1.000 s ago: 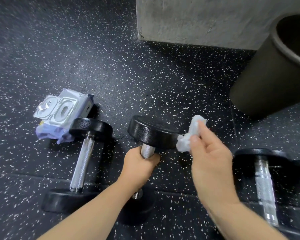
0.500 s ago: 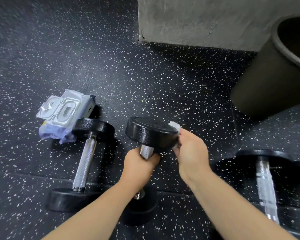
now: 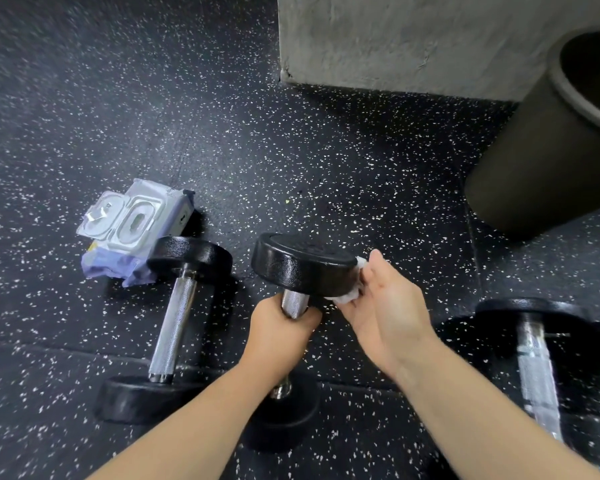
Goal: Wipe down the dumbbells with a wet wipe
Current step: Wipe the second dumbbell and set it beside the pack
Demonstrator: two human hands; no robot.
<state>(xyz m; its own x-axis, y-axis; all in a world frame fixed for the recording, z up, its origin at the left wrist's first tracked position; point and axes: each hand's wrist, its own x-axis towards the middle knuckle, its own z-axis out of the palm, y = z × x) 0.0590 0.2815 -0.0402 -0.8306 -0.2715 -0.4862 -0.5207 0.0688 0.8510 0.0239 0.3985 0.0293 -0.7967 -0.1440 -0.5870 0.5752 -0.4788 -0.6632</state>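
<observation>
Held dumbbell (image 3: 302, 268): upright on speckled floor (image 3: 291, 150), centre. Left hand (image 3: 278, 336) clamped around its chrome handle. Right hand (image 3: 385, 306) closed on wet wipe (image 3: 352, 295), pressed against upper plate's right edge. Second dumbbell (image 3: 174, 320) lying just left, beside wipe packet (image 3: 132, 230).

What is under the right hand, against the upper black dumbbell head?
A crumpled white wet wipe, pressed on the head's rim by the right hand. Most of it is covered.

Middle black dumbbell (image 3: 302, 268) stands tilted on end, white wet wipe (image 3: 352, 289) pressed against its upper head.
</observation>
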